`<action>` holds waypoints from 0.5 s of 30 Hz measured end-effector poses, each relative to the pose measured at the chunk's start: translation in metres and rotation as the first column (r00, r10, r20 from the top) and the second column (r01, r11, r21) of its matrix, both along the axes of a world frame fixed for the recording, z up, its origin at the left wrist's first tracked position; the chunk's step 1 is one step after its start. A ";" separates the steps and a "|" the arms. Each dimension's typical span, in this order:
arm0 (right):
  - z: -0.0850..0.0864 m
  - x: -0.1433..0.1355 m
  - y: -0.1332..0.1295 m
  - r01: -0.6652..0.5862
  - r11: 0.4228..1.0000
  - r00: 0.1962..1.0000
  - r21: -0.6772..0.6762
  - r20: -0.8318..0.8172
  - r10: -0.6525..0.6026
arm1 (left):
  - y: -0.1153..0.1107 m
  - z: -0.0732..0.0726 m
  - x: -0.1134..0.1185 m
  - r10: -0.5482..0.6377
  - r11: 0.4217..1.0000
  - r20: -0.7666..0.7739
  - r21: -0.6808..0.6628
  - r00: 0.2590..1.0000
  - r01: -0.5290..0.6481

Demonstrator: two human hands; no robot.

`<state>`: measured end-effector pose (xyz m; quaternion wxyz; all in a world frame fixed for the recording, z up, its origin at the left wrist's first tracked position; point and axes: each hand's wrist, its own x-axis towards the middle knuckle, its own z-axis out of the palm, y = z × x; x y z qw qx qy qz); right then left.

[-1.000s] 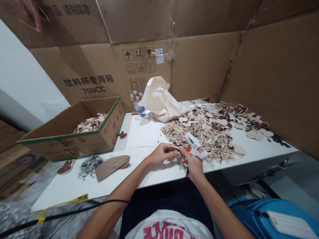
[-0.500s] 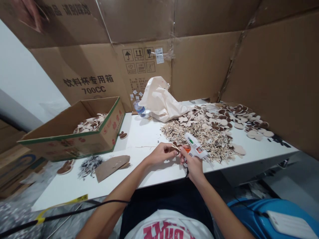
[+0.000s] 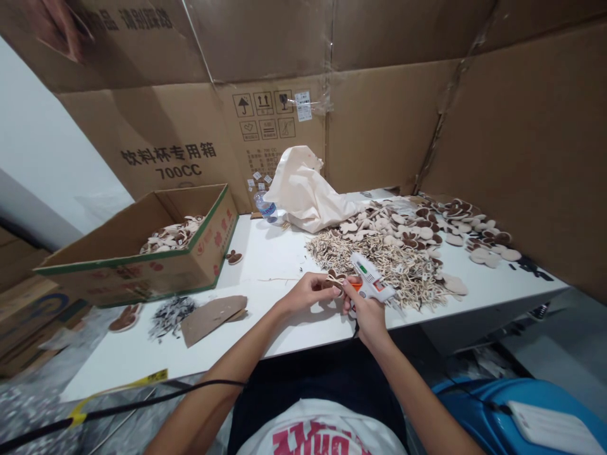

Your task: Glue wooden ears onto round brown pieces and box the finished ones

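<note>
My left hand (image 3: 307, 292) is closed on a small brown felt bunny-shaped piece (image 3: 336, 277) with a pale cord bow lying across it. Against the right side of that piece rest the thumb and fingertips of my right hand (image 3: 368, 311). The same hand is wrapped round a white and orange hot glue gun (image 3: 367, 270), whose body points up and away over the table. Just beyond the glue gun spreads a heap of pale, dark-tipped cord bows (image 3: 393, 268). Fingers partly hide the lower part of the felt piece.
Brown and cream felt pieces (image 3: 417, 227) lie piled at the back right. An open cardboard box (image 3: 190, 278) with more pieces stands left. A cream cloth bag (image 3: 303, 196), plastic cup (image 3: 265, 207), cardboard scrap (image 3: 213, 319) and dark scraps (image 3: 171, 316) are on the white table (image 3: 265, 253).
The felt piece has tilted slightly between my fingers. Both hands stay in nearly the same place, and the glue gun is still in my right hand.
</note>
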<state>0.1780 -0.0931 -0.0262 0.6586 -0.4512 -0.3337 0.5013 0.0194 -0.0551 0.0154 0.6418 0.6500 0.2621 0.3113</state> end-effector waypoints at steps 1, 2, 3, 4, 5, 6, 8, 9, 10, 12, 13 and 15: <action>0.000 0.000 0.000 -0.004 1.000 1.000 0.004 0.000 0.004 | -0.001 0.001 0.001 -0.012 1.000 0.013 -0.014 1.000 0.012; 0.001 0.000 0.000 -0.008 1.000 1.000 0.009 -0.003 0.008 | -0.002 0.001 0.002 -0.014 1.000 0.025 -0.021 1.000 0.015; 0.001 0.000 0.000 -0.013 1.000 1.000 0.013 -0.008 0.013 | -0.002 0.000 0.002 -0.011 1.000 0.031 -0.022 0.999 0.011; 0.001 0.000 0.001 -0.018 1.000 1.000 0.016 -0.015 0.018 | -0.002 0.000 0.003 -0.007 1.000 0.034 -0.020 0.999 0.007; 0.001 0.000 0.001 -0.021 1.000 1.000 0.016 -0.022 0.021 | -0.002 0.000 0.002 -0.007 1.000 0.037 -0.016 0.999 0.007; 0.002 0.000 0.001 -0.025 1.000 0.999 0.015 -0.028 0.025 | -0.002 -0.001 0.002 -0.011 1.000 0.038 -0.011 0.999 0.012; 0.002 0.000 0.000 -0.034 0.999 0.999 0.013 -0.038 0.035 | -0.001 -0.001 0.001 -0.020 1.000 0.037 0.007 0.999 0.020; 0.002 0.000 0.000 -0.041 0.999 0.998 0.011 -0.039 0.042 | -0.001 -0.001 0.001 -0.026 1.000 0.033 0.013 0.999 0.025; 0.002 0.000 0.000 -0.049 0.999 0.998 0.010 -0.037 0.049 | -0.001 -0.001 0.001 -0.030 0.999 0.029 0.014 0.999 0.030; 0.002 0.000 0.000 -0.058 0.998 0.998 0.008 -0.034 0.058 | -0.001 -0.001 0.001 -0.034 0.999 0.024 0.008 0.999 0.034; 0.002 0.000 0.000 -0.057 0.998 0.998 0.007 -0.032 0.058 | -0.002 -0.001 0.001 -0.032 0.999 0.023 0.004 0.999 0.032; 0.001 0.001 0.000 -0.047 0.999 0.999 0.007 -0.026 0.047 | -0.002 0.000 0.002 -0.025 1.000 0.019 0.006 0.999 0.025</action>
